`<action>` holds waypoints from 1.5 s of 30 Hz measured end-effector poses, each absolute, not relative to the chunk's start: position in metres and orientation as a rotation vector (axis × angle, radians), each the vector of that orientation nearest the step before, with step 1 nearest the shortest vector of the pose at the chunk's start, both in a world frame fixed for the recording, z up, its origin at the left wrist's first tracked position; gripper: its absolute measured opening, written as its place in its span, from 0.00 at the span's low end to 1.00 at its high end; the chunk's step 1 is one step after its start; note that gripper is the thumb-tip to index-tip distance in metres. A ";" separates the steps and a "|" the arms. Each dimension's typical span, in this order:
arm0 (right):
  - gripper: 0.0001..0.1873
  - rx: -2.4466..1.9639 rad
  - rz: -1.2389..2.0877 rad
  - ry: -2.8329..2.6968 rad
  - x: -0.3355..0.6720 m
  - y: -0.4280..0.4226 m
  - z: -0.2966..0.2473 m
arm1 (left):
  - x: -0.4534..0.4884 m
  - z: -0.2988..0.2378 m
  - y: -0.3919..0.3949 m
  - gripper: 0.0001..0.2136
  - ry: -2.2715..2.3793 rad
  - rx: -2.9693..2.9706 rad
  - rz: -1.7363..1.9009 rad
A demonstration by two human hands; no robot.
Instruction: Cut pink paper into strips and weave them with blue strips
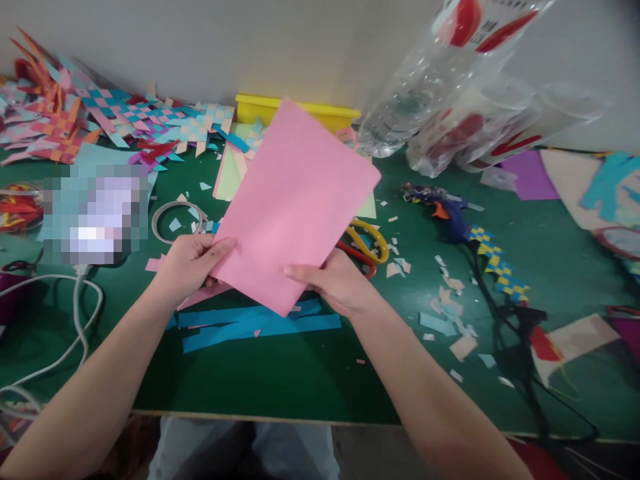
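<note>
A green bench (280, 390) spans the view; above it the pink paper (305, 200) is held up at a tilt, and it could crease if pulled unevenly or pinched too hard; blue strips (260, 331) lie below its near corner; the left hand (193, 260), nearly closed, pinches the left corner; the right hand (336, 280), likewise, pinches the lower right edge, fingers mostly hidden beneath; small scraps (436, 324) litter the bench.

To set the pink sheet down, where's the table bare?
Green tabletop between the blue strips and near edge; also between the purple paper and blue-yellow woven strip. Crowded: back left, woven pieces; scraps right of the right hand.
</note>
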State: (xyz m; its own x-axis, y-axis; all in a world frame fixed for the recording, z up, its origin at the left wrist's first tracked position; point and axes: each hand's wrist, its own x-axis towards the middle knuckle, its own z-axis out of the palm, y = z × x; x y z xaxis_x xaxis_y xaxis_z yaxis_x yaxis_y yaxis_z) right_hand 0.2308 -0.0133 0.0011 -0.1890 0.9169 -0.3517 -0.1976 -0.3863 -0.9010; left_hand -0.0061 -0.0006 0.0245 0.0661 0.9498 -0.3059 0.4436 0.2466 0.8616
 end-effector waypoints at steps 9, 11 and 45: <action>0.18 -1.375 1.278 -1.009 0.242 -0.003 -0.009 | 0.003 0.021 0.000 0.17 1.511 1.233 0.792; 0.19 -1.337 1.323 -1.004 0.240 -0.005 -0.008 | 0.004 0.020 0.000 0.18 1.529 1.244 0.831; 0.16 -1.234 1.576 -1.261 0.235 -0.010 0.002 | 0.004 0.019 -0.002 0.13 1.606 1.275 1.090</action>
State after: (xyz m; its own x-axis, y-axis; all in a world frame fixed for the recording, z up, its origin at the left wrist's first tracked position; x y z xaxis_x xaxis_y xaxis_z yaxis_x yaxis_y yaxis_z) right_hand 0.2354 -0.0105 0.0017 -0.2475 0.9430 -0.2224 0.0103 -0.2270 -0.9738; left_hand 0.0041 -0.0016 0.0189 -0.1757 0.9818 -0.0717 0.2963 0.1222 0.9473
